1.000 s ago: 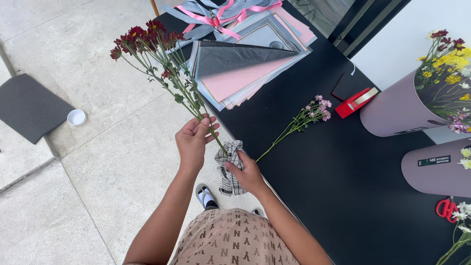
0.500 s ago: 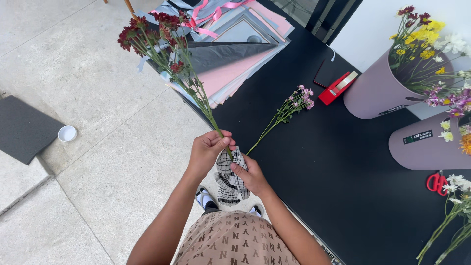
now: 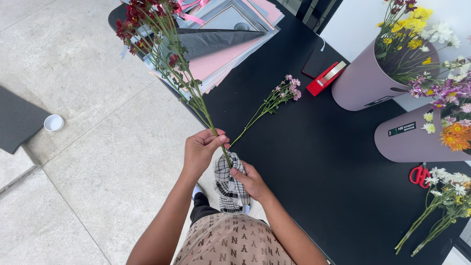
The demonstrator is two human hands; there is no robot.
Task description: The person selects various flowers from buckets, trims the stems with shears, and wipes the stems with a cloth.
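Observation:
My left hand (image 3: 202, 148) grips the green stem of a spray of dark red flowers (image 3: 147, 27) that rises up and to the left. My right hand (image 3: 250, 180) holds a black-and-white checked cloth (image 3: 226, 185) against the bottom of that stem, just below my left hand. Both hands are at the near edge of a black table (image 3: 314, 157). A thin sprig of small pink flowers (image 3: 282, 93) lies on the table just beyond my hands.
Stacked pink, grey and black wrapping sheets (image 3: 221, 44) with pink ribbon lie at the far left of the table. A red tape dispenser (image 3: 326, 77), two mauve buckets of mixed flowers (image 3: 363, 83) (image 3: 417, 140), red scissors (image 3: 419, 175) and loose white flowers (image 3: 444, 196) are right. A white cap (image 3: 53, 122) lies on the paved floor.
My left hand came down the stem to meet the right hand. The checked cloth now hangs around the stem's lower end. The view shifted, showing more of the buckets.

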